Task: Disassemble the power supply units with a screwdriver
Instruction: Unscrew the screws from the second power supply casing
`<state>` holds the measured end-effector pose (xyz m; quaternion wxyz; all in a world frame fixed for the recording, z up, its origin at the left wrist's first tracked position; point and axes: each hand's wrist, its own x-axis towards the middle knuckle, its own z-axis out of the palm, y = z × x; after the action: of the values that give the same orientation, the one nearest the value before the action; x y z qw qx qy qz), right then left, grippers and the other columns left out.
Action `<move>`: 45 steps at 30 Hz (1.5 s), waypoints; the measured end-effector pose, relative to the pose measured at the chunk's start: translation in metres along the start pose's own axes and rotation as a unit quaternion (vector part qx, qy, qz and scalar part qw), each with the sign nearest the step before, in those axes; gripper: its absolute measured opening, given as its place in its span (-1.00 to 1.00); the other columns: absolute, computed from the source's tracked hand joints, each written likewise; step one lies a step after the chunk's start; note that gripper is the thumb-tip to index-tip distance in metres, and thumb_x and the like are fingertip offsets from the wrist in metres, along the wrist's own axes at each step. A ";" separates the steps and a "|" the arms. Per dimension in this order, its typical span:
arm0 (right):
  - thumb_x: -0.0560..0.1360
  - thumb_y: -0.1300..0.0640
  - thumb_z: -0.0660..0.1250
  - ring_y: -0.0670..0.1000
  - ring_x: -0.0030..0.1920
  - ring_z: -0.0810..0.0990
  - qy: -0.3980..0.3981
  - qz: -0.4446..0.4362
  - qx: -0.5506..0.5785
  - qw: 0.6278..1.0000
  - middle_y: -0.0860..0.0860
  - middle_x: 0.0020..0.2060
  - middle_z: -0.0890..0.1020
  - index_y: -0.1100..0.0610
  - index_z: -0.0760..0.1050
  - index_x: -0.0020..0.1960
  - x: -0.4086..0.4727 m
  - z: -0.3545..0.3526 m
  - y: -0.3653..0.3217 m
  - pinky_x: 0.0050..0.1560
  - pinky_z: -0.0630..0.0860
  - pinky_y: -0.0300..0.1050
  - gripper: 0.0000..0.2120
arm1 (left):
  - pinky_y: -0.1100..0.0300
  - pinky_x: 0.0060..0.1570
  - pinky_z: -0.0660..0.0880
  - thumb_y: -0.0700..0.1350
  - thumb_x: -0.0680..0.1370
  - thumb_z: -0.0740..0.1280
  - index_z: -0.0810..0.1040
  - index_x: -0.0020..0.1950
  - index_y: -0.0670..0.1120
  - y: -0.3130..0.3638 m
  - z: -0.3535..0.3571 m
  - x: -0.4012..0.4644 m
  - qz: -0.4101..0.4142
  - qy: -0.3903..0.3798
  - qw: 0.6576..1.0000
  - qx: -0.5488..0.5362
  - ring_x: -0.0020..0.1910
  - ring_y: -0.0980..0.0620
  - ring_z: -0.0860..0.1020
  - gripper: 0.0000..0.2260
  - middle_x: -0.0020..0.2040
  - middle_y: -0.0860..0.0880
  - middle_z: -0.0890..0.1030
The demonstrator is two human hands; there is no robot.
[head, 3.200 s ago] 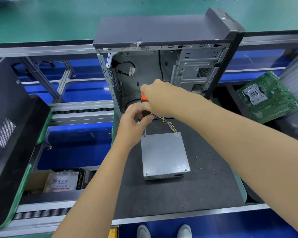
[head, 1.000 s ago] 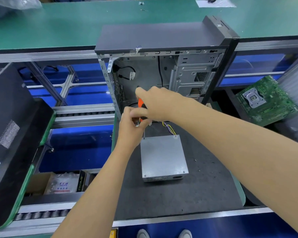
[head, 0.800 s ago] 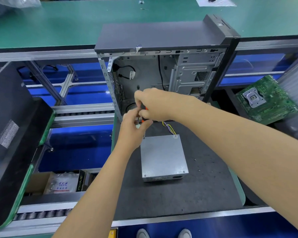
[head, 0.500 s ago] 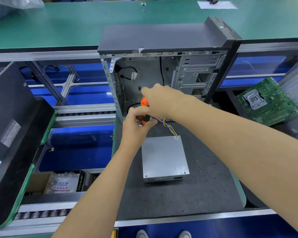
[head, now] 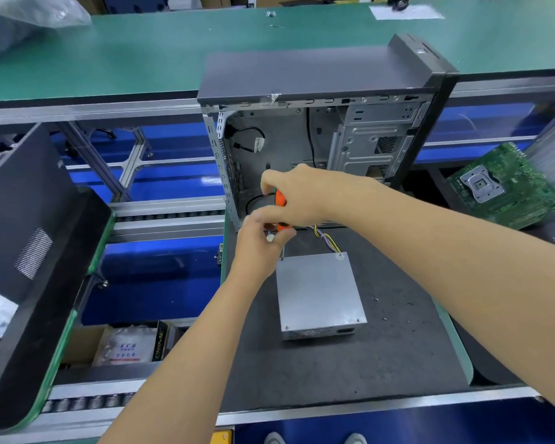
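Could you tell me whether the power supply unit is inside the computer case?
No, the power supply unit lies on the dark mat before the open case.

One silver power supply unit (head: 319, 291) lies on one dark mat (head: 350, 363). One open computer case (head: 318, 123) stands behind it. One orange-handled screwdriver (head: 280, 205) shows, with two hands: one left hand (head: 258, 241) and one right hand (head: 297, 195). One green motherboard (head: 507, 185) lies to the right. Two shoe tips (head: 314, 439) show below.

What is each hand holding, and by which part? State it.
Right hand grips the screwdriver by its orange handle. Left hand pinches it lower, near the shaft; a small white piece shows at its fingertips.
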<state>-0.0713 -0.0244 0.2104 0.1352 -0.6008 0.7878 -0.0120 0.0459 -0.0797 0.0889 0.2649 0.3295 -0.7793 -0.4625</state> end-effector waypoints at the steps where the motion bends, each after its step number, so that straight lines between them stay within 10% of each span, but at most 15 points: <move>1: 0.49 -0.41 0.16 0.09 -0.24 0.42 0.037 0.022 -0.022 0.999 -0.03 -0.24 0.28 0.01 0.35 0.17 0.000 0.001 -0.001 -0.39 0.25 -0.11 -0.47 | 0.34 -0.13 0.38 -0.10 0.49 0.51 0.45 -0.04 0.27 0.000 0.000 0.001 -0.005 0.007 1.000 -0.002 -0.08 0.17 0.52 -0.68 -0.07 0.11 0.54; 10: 0.51 0.12 0.24 0.02 -0.12 0.48 -0.040 0.001 0.022 0.999 0.00 -0.10 0.43 -0.06 0.37 0.08 -0.001 -0.001 0.002 -0.20 0.44 -0.03 -0.82 | 0.36 -0.09 0.38 -0.15 0.60 0.35 0.59 0.26 -0.01 -0.004 -0.004 0.001 0.025 -0.057 0.998 -0.001 -0.09 0.25 0.51 -0.76 0.04 0.11 0.61; 17: 0.51 -0.41 0.12 0.02 -0.30 0.37 0.044 0.038 -0.032 0.998 -0.02 -0.24 0.30 0.03 0.28 0.07 0.001 0.002 0.013 -0.40 0.22 -0.11 -0.50 | 0.20 -0.01 0.47 -0.08 0.53 0.46 0.48 0.08 0.08 0.004 0.000 0.003 -0.029 -0.028 0.999 0.015 0.00 0.07 0.54 -0.79 0.04 0.00 0.59; 26: 0.50 0.04 0.24 0.03 -0.24 0.51 -0.050 -0.052 0.010 0.997 -0.04 -0.19 0.39 -0.07 0.37 0.08 0.002 -0.008 0.013 -0.37 0.30 -0.10 -0.83 | 0.08 0.00 0.49 -0.12 0.58 0.38 0.50 -0.01 0.19 0.013 0.004 -0.003 -0.014 -0.030 0.999 0.015 0.02 -0.06 0.55 -0.82 -0.03 0.07 0.59; 30: 0.52 -0.23 0.23 0.06 -0.18 0.52 -0.055 -0.063 -0.003 0.996 0.00 -0.13 0.48 -0.07 0.38 0.02 0.004 -0.008 0.017 -0.28 0.46 -0.02 -0.75 | 0.30 -0.11 0.45 -0.14 0.53 0.46 0.52 -0.13 0.31 0.014 0.009 -0.003 -0.008 0.015 1.000 0.010 -0.11 0.18 0.55 -0.69 -0.17 0.23 0.59; 33: 0.53 -0.38 0.12 0.04 -0.36 0.30 0.010 -0.029 -0.085 0.996 0.02 -0.27 0.31 0.09 0.34 -0.16 0.005 -0.010 0.015 -0.44 0.19 -0.12 -0.49 | 0.50 -0.22 0.38 -0.10 0.48 0.53 0.46 -0.09 0.25 0.019 0.018 -0.002 -0.030 0.034 0.999 -0.005 -0.17 0.36 0.50 -0.70 -0.17 0.21 0.56; 42: 0.59 0.04 0.26 0.12 0.05 0.47 -0.050 -0.102 -0.026 0.993 -0.02 0.01 0.38 0.01 0.38 0.17 0.002 -0.007 0.023 -0.10 0.43 0.02 -0.83 | 0.22 -0.01 0.44 -0.06 0.59 0.38 0.57 0.16 0.11 0.012 0.004 -0.001 -0.034 -0.042 0.998 0.014 -0.03 0.07 0.54 -0.84 0.10 0.06 0.59; 45: 0.56 -0.10 0.26 0.10 0.01 0.44 -0.058 -0.099 -0.018 0.993 -0.03 -0.03 0.38 -0.04 0.36 0.13 0.001 -0.007 0.021 -0.14 0.42 0.03 -0.78 | 0.15 -0.04 0.47 -0.11 0.54 0.45 0.52 -0.04 0.13 0.011 0.004 0.001 -0.032 -0.021 0.999 -0.011 -0.10 0.08 0.53 -0.84 -0.04 0.02 0.60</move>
<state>-0.0926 -0.0209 0.2133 0.1679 -0.6776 0.7156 0.0235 0.0395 -0.0745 0.0973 0.2368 0.3412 -0.7691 -0.4858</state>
